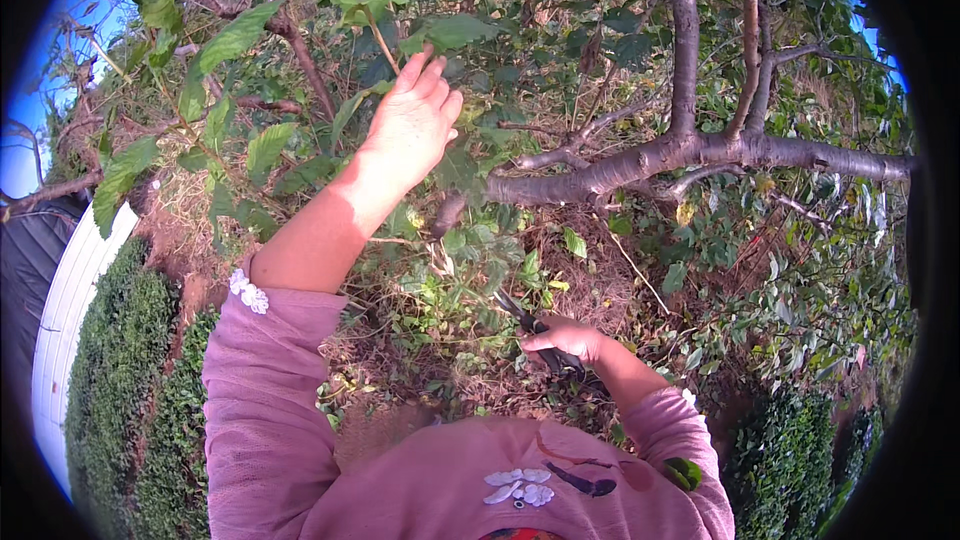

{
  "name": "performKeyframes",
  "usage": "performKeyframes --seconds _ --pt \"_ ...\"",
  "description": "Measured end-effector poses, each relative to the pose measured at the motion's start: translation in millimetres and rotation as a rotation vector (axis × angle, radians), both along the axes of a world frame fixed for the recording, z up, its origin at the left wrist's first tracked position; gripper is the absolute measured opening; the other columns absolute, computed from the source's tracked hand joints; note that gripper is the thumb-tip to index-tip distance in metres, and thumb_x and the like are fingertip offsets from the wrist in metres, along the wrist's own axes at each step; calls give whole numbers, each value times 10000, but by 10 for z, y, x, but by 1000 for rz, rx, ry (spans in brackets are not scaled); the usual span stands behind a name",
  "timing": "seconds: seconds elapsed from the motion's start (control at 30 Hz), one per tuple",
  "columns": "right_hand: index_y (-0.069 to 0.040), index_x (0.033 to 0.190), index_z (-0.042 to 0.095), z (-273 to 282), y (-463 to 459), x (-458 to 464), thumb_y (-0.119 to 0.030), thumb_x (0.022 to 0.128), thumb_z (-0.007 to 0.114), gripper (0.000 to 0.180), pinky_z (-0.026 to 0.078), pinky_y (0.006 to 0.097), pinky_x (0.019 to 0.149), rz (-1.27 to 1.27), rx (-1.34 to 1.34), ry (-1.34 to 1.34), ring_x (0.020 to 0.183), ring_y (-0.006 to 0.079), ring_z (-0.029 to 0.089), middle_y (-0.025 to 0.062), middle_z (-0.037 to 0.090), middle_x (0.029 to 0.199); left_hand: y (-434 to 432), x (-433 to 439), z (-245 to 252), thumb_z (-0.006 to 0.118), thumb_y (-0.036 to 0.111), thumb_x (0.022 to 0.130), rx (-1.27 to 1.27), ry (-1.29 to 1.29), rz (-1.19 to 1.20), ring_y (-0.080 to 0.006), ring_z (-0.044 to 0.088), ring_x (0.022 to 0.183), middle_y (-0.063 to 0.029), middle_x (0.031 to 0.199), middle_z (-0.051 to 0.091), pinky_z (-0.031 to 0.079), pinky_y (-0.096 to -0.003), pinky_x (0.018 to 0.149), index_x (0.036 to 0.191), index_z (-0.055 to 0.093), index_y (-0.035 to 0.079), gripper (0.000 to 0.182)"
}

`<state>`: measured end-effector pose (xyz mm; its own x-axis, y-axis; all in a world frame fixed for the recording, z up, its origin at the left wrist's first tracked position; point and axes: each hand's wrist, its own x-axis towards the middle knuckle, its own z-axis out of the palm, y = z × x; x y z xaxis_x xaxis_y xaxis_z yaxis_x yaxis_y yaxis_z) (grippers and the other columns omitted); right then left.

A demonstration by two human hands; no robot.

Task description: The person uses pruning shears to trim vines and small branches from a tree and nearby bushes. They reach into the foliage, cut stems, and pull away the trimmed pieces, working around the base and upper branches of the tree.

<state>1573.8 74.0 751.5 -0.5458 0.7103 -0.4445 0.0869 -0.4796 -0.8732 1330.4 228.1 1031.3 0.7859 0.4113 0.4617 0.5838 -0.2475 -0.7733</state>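
My left hand [416,112] is raised among the leaves, its back towards me and its fingers stretched forward. A thin leafy shoot [373,19] runs down to the fingertips. Whether the fingers grip the shoot or only touch it is hidden. Lower and to the right, my right hand [566,339] holds pruning shears [534,324] with dark handles. Their blades point up and left, over low green plants. Close to the left hand, a broad green leaf [457,31] hangs just beyond the fingers.
A thick tree limb [675,157] crosses the right side, with upright branches [684,52] rising from it. Another leafy branch [199,139] reaches in at left. Clipped green hedge rows [120,360] and a white ribbed panel [71,315] stand at lower left. Dry grass [577,277] covers the ground.
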Motion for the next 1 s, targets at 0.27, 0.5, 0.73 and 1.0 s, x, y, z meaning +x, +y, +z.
performKeyframes --seconds 0.27,0.5,0.73,1.0 --pt "-55 1047 586 159 734 -495 -272 922 696 274 558 357 739 -224 -78 233 828 171 645 48 648 913 68 -1652 -294 661 283 880 -344 -298 268 -271 623 874 -63 823 665 351 -498 1091 854 677 135 151" --pt "-58 1167 599 -4 1461 -1052 -368 913 687 410 551 366 667 -236 -135 99 796 204 652 77 664 945 -137 -2668 -1129 616 296 920 -373 -406 327 -275 632 922 -58 875 650 367 -531 1068 913 653 140 160" --pt "-67 1066 598 -134 1971 -1557 -337 932 657 307 532 360 620 -311 -202 50 711 196 621 72 644 828 -94 -3063 -1521 611 280 921 -499 -447 229 -301 622 847 -75 839 630 482 -448 878 904 618 119 162" --pt "-60 1088 556 -316 2768 -1786 -460 868 710 481 598 468 709 -491 -256 163 792 281 689 137 673 902 93 -3281 -1594 647 259 887 -575 -427 146 -281 611 743 -58 767 578 499 -419 685 857 580 123 154"
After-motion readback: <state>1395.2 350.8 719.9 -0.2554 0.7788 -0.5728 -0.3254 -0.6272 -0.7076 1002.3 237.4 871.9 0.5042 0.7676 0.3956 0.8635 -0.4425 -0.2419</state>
